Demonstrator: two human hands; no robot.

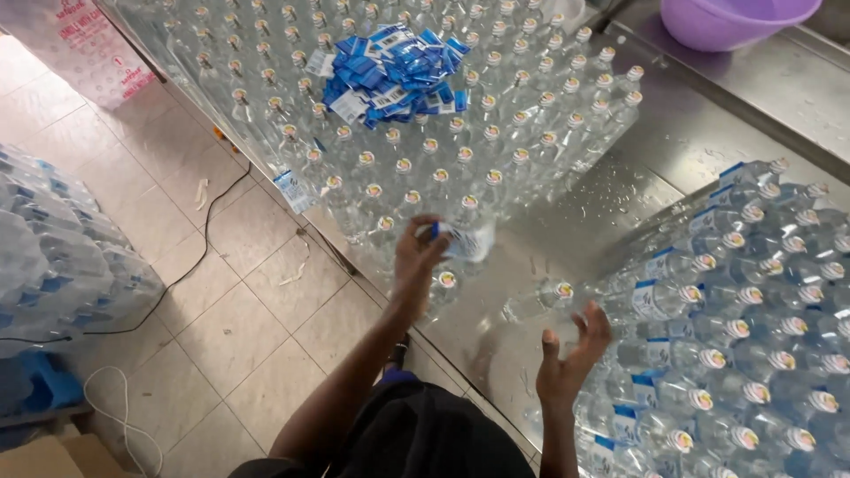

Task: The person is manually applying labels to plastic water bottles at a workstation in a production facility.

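Steel table [620, 190], near edge: left hand [418, 257] pinches a blue-and-white label [456, 239] onto an upright bottle [467, 232] — right hand [571, 354] open, empty, beside the labelled bottles [744, 310] lying stacked at the right end.

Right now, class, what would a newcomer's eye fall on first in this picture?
Probably the heap of blue and white paper labels piled on the upright clear plastic bottles at the top. Below it, the left hand grips a label on one bottle, while the open right hand hovers by labelled bottles stacked at right. A purple plastic bowl sits top right.
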